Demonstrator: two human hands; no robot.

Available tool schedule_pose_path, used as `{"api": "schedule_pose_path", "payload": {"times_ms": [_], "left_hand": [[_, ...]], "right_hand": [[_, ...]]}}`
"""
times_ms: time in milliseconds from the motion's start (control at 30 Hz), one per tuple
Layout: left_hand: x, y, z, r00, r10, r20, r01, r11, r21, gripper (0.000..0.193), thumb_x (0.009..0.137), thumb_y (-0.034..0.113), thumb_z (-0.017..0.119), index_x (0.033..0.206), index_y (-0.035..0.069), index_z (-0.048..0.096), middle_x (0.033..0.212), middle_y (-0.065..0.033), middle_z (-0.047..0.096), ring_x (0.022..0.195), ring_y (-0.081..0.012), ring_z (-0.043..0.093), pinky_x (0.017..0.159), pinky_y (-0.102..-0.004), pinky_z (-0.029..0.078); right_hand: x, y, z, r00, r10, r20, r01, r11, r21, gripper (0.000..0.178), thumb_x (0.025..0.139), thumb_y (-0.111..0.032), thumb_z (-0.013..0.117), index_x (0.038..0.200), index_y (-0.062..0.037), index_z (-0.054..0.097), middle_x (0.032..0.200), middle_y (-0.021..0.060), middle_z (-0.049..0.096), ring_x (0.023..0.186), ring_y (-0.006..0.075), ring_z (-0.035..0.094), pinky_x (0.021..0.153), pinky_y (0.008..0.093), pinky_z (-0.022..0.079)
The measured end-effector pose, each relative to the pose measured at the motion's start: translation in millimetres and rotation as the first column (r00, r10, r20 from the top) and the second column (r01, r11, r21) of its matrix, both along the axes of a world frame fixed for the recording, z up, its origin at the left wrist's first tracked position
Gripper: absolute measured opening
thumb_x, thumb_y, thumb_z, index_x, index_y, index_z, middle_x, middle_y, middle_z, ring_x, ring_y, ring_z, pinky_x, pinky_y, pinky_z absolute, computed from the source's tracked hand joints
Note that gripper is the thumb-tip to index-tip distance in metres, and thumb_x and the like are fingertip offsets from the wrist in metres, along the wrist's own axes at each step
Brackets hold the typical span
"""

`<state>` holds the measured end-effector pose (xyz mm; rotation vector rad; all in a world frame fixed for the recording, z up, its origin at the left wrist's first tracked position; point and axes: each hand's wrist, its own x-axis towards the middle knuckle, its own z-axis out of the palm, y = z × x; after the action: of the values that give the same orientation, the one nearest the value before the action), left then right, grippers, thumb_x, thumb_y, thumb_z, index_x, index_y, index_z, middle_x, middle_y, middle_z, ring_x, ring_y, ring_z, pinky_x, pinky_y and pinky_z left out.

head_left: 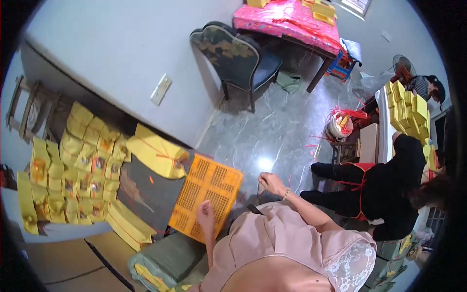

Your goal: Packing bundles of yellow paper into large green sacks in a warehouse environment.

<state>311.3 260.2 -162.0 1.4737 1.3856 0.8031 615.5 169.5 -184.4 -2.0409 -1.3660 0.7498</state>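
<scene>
My left hand (pixel 205 213) hovers over an orange plastic crate (pixel 218 187) with slotted panels, its fingers curled and nothing showing in them. To the right of the crate, above the grey marble floor (pixel 287 141), my right hand (pixel 272 184) is held with bent fingers drawn together; no object shows in it. A bracelet circles the right wrist. Beyond the crate's left side lies a yellow paper-wrapped bundle (pixel 154 150) tied with red strips. Many yellow packets (pixel 80 165) stand in rows farther left, several with coloured pictures on them.
Green wrapped bales (pixel 170 258) and cardboard (pixel 68 253) lie at the lower left. A chair (pixel 231 58) stands near a pink-covered table (pixel 292 19). A bucket of red strips (pixel 339 125) is on the floor. Two people work at the right, by stacked yellow blocks (pixel 406 109).
</scene>
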Motion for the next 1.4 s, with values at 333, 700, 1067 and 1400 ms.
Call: {"api": "schedule_pose_path", "payload": {"times_ms": [333,700,1067,1400], "left_hand": [[222,48,18,0.900,-0.356,0.250,0.422,0.855,-0.301,0.026,0.087,0.018,0.060,0.107,0.003,0.061,0.086,-0.0071,0.063,0.070,-0.0114,0.059,0.063,-0.0252,0.050],[373,222,4,0.788,-0.606,-0.108,0.609,0.793,-0.007,0.020,0.086,0.013,0.059,0.104,0.005,0.061,0.080,-0.0049,0.064,0.069,-0.0105,0.057,0.062,-0.0257,0.046],[583,243,-9,0.700,-0.714,0.014,0.688,0.669,-0.283,0.022,0.087,0.010,0.057,0.108,0.007,0.060,0.081,-0.0035,0.062,0.064,-0.0079,0.055,0.058,-0.0237,0.045],[722,254,-68,0.758,-0.652,-0.026,0.601,0.714,-0.360,0.021,0.086,0.009,0.058,0.107,0.007,0.061,0.080,-0.0054,0.061,0.066,-0.0099,0.057,0.059,-0.0245,0.046]], "right_hand": [[155,10,-10,0.955,-0.296,-0.014,0.295,0.955,-0.029,0.018,0.086,-0.020,0.054,0.085,-0.0029,0.058,0.081,0.0180,0.061,0.075,0.0374,0.059,0.064,0.0438,0.046],[279,44,-11,0.829,-0.556,-0.059,0.553,0.831,-0.064,0.017,0.088,-0.020,0.055,0.086,-0.0033,0.060,0.071,0.0161,0.061,0.064,0.0300,0.061,0.059,0.0370,0.047],[450,84,-23,0.761,-0.647,-0.037,0.633,0.754,-0.177,0.016,0.087,-0.018,0.056,0.089,-0.0019,0.061,0.075,0.0147,0.064,0.067,0.0269,0.064,0.060,0.0345,0.049],[679,174,-99,0.885,-0.466,-0.010,0.460,0.876,-0.145,0.011,0.085,-0.014,0.052,0.088,-0.0049,0.058,0.084,0.0159,0.062,0.075,0.0360,0.060,0.065,0.0427,0.047]]}}
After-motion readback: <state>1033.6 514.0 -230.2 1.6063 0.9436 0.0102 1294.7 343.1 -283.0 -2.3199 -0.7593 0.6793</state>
